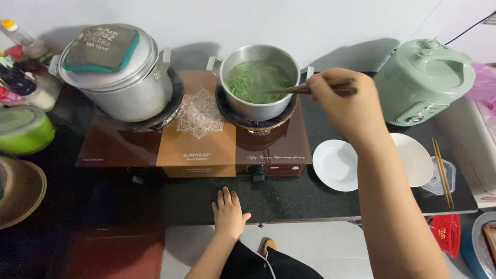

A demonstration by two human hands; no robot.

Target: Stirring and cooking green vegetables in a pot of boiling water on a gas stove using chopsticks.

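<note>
A small steel pot (257, 109) of green leafy vegetables (256, 80) in water stands on the right burner of a brown two-burner gas stove (199, 135). My right hand (347, 103) grips a pair of dark wooden chopsticks (297, 89) whose tips reach into the pot. My left hand (228, 213) rests flat, fingers apart, on the front edge of the black counter (289, 199), in front of the stove and holding nothing.
A large lidded aluminium pot (129, 85) with a folded cloth pad (103, 47) sits on the left burner. Two white plates (335, 164) (416, 157) and spare chopsticks (442, 170) lie right of the stove, behind them a pale green rice cooker (423, 80). A green bowl (23, 132) stands far left.
</note>
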